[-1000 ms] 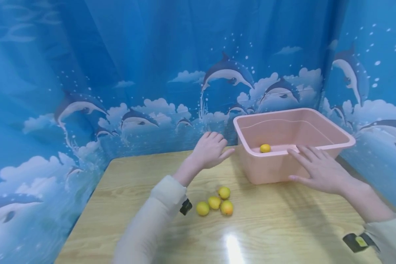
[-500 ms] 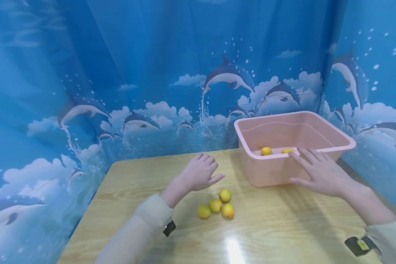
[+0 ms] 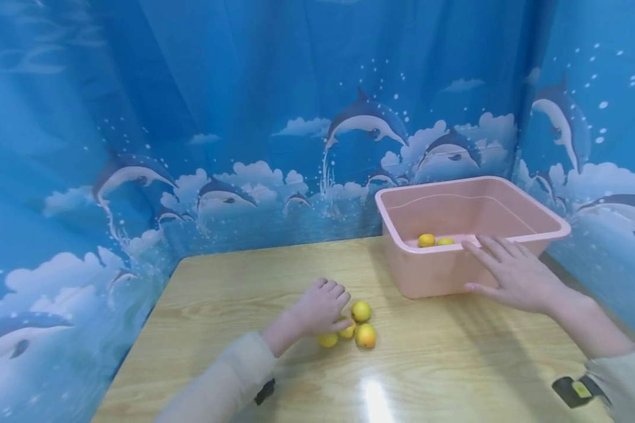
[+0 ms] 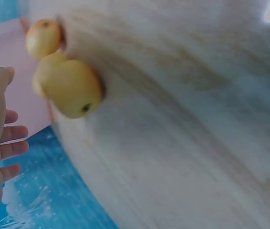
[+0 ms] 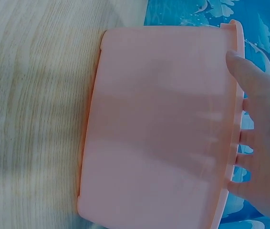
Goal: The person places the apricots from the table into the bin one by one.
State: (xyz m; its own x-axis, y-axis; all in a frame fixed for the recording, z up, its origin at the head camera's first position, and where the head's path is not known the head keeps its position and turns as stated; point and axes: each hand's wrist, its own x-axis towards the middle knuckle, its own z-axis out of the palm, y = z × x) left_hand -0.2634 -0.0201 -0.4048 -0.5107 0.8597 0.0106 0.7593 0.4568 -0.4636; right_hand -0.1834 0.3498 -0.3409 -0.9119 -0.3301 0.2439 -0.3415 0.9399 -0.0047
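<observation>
Several small yellow fruits, one with an orange blush (image 3: 366,336), lie in a cluster on the wooden table. My left hand (image 3: 320,308) hovers at the cluster's left side, its thumb overlapping the middle fruit (image 3: 348,330). In the left wrist view the fingers (image 4: 15,149) of that hand are apart, with the yellow fruit (image 4: 74,88) beyond the thumb and nothing in the grasp. My right hand (image 3: 526,276) rests at the near rim of the pink tub (image 3: 439,273). Its fingers reach straight over the rim, and the thumb (image 5: 244,69) lies outside.
Inside the tub are two yellow fruits (image 3: 426,239), seen over the near rim. A blue curtain (image 3: 275,117) printed with dolphins hangs behind and beside the table (image 3: 233,288). The tub stands at the table's back right.
My left hand has come down from beside the tub to the fruit cluster. A second fruit came into sight in the tub and rolled left beside the first. My right hand has stayed put.
</observation>
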